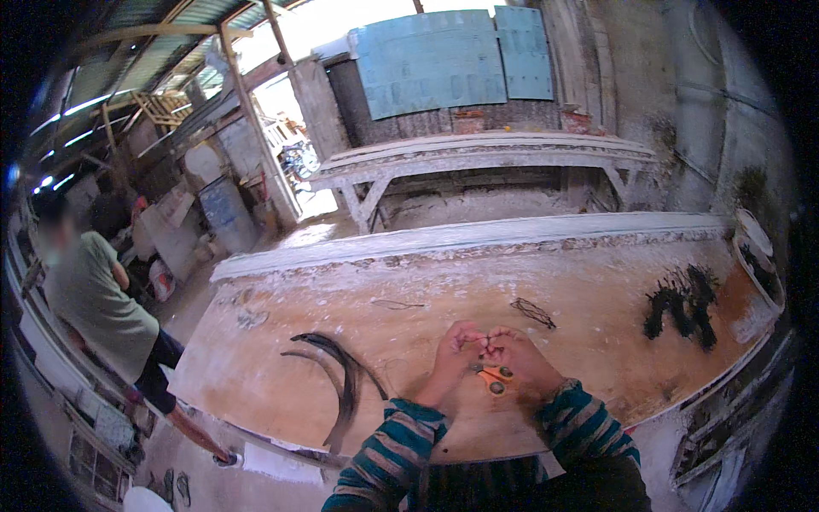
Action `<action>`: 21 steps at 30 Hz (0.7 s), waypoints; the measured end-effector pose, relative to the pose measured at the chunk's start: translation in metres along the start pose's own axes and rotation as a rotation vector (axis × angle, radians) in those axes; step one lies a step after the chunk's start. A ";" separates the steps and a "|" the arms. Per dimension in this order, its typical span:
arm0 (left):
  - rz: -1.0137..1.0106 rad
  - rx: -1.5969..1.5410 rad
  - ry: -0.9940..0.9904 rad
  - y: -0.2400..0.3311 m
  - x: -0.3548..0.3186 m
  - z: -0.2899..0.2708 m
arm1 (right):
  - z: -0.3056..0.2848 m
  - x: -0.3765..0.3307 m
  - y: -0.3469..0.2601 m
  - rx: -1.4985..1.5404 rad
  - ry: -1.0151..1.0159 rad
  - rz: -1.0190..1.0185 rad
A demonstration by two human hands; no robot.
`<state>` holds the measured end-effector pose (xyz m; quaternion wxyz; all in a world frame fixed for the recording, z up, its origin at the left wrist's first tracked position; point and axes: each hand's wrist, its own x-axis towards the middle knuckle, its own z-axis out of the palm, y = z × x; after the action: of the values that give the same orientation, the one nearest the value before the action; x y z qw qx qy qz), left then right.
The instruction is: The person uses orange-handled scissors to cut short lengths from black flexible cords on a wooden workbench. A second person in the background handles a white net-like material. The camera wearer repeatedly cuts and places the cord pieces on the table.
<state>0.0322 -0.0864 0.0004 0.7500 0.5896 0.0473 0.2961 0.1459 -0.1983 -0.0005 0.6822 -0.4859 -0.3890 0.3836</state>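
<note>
My left hand (454, 354) and my right hand (522, 358) meet over the near edge of a long plaster-stained worktable (358, 256), fingertips pinched together on something small and thin that I cannot make out. Orange-handled pliers or scissors (495, 377) lie under my right palm; whether that hand grips them is unclear. Both sleeves are teal and dark striped. A thin bent wire piece (533, 312) lies just beyond my hands.
Curved dark strips (341, 375) lie left of my hands. A pile of black wire or fibre (682, 307) sits at the right, near a white bucket (759, 264). A person in a grey shirt (94, 299) stands at the far left. Another white bench (486, 154) stands behind.
</note>
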 end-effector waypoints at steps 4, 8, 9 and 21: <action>0.000 0.069 -0.111 -0.009 0.004 -0.010 | 0.008 -0.008 -0.018 0.404 -0.039 0.139; 0.077 0.055 -0.029 -0.014 0.003 -0.009 | 0.014 -0.010 -0.026 0.420 -0.041 0.169; 0.108 0.059 -0.008 -0.014 0.002 -0.006 | 0.016 -0.010 -0.028 0.400 -0.031 0.163; 0.148 0.171 0.049 -0.003 -0.001 -0.002 | 0.015 -0.008 -0.020 0.138 0.004 0.000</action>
<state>0.0320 -0.0859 -0.0036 0.6716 0.6460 0.0472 0.3597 0.1318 -0.2047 0.0211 0.7150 -0.4383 -0.3603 0.4084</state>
